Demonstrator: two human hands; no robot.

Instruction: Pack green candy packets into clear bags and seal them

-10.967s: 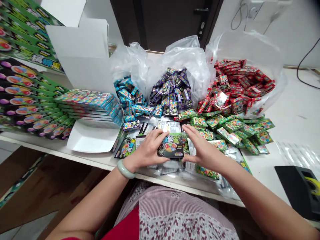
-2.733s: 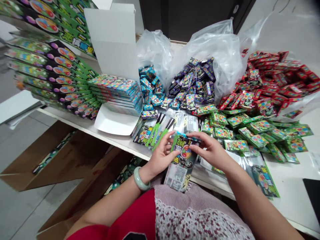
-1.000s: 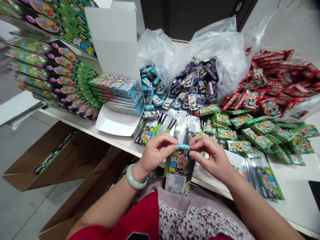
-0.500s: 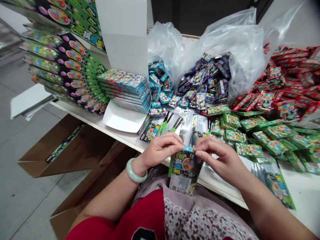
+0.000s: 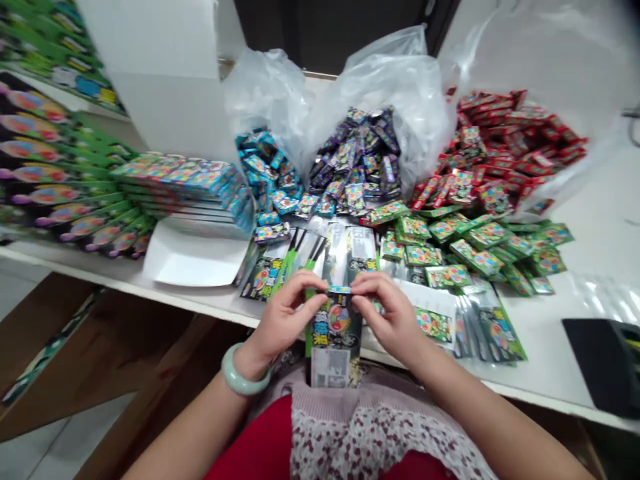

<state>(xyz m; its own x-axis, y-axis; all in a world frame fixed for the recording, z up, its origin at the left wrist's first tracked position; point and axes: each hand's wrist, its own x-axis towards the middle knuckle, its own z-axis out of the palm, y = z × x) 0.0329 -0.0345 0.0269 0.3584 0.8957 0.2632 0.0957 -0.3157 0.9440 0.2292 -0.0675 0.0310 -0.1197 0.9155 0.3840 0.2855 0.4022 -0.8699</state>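
Note:
A black and green printed candy bag (image 5: pixel 336 333) hangs upright in front of my lap, just off the table's front edge. My left hand (image 5: pixel 287 319) is closed, pinching its top left corner between thumb and fingers. At the top right corner, my right hand (image 5: pixel 389 315) pinches in the same way. A narrow blue edge (image 5: pixel 340 290), which looks like a small blue candy box, shows across the bag's mouth between my fingertips; most of it is hidden. Beyond my hands, more flat clear-and-printed bags (image 5: pixel 336 250) lie on the table.
Piles of small boxes stand behind: blue (image 5: pixel 270 170), purple (image 5: pixel 355 157), red (image 5: pixel 505 157) and green (image 5: pixel 480 243). Clear plastic bags (image 5: pixel 375 80) surround them. To the left are a white carton (image 5: pixel 195 257), stacked packs (image 5: pixel 180 177) and display cards (image 5: pixel 50 173). A black object (image 5: pixel 597 360) lies right.
The view has turned to the right, so the piles appear further left and the black object has come into view. Both hands keep their pinch on the bag's top.

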